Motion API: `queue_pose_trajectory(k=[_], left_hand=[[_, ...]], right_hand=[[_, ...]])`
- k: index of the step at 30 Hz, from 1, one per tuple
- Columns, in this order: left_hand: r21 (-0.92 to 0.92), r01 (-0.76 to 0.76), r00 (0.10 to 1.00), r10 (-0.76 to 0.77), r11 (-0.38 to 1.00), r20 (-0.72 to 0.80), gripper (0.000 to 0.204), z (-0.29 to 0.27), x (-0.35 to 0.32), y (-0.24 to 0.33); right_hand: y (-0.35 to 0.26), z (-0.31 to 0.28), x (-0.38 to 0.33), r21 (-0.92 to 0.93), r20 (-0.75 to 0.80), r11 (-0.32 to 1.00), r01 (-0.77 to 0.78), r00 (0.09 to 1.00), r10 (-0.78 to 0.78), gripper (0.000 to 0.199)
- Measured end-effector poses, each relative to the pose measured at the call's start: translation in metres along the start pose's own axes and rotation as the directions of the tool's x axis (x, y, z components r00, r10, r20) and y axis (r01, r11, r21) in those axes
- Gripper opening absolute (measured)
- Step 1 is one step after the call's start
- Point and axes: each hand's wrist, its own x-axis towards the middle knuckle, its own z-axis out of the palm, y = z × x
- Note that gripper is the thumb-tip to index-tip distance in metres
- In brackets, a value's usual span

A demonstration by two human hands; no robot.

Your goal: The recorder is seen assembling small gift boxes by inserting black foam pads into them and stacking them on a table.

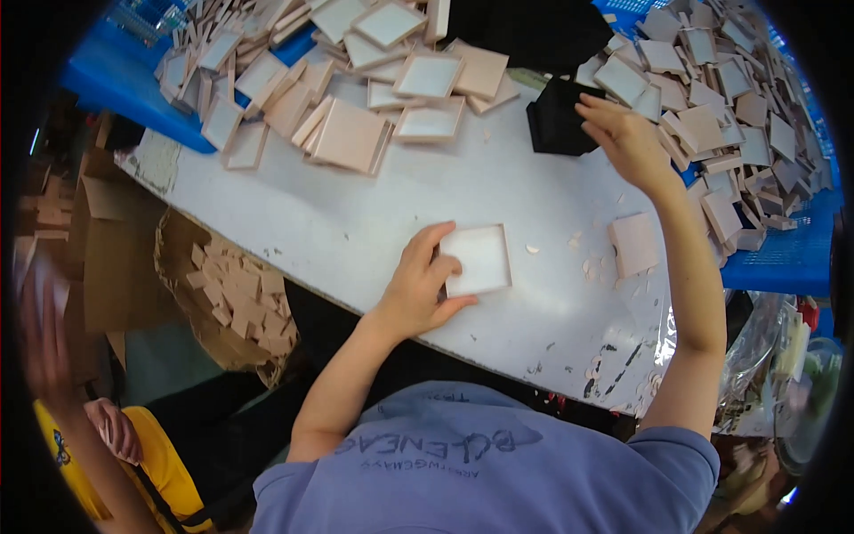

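A shallow square box half (483, 258), pale pink outside and white inside, lies open side up on the table before me. My left hand (422, 280) grips it from the left, with thumb and index finger at opposite edges and a curled finger over its near wall. Farther off to the right, my right hand (625, 138) reaches to a stack of black square pads (556, 120). Its fingers are stretched out at the stack's right edge, and I see nothing held in them. The thumb is hidden.
Piled box halves (351, 138) cover the far left. More fill a blue crate (783, 258) at right. A single pink piece (633, 245) lies near my right forearm. Left below, a carton (169, 258) holds small pink pieces. Another person's hand (44, 329) is blurred at far left.
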Motion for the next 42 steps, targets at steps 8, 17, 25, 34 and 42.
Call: queue_pose_trajectory(k=[8, 17, 25, 34, 42], left_hand=[[-0.019, 0.026, 0.999, -0.027, 0.999, -0.041, 0.072, 0.001, -0.004, -0.001], [-0.086, 0.085, 0.995, -0.089, 0.993, -0.045, 0.113, 0.009, -0.002, 0.004], [0.146, 0.039, 0.997, -0.050, 0.989, 0.067, 0.089, 0.000, -0.002, 0.012], [0.230, -0.074, 0.994, 0.053, 0.970, 0.095, 0.077, 0.000, 0.001, 0.011], [-0.094, -0.177, 0.981, 0.168, 0.980, -0.095, 0.107, 0.007, -0.001, -0.009]], right_hand=[[-0.058, -0.002, -0.025, -0.219, -0.568, 0.967, 0.131, 0.789, -0.236, 0.016], [-0.141, 0.060, -0.089, 0.234, -0.066, 0.821, 0.520, 0.851, -0.521, 0.018], [-0.087, 0.026, -0.113, 0.145, -0.111, 0.984, -0.108, 0.986, 0.124, 0.053], [-0.044, 0.026, -0.172, -0.171, -0.037, 0.716, -0.677, 0.730, 0.682, 0.077], [-0.117, 0.053, -0.085, 0.434, 0.150, 0.889, 0.150, 0.960, -0.235, 0.070]])
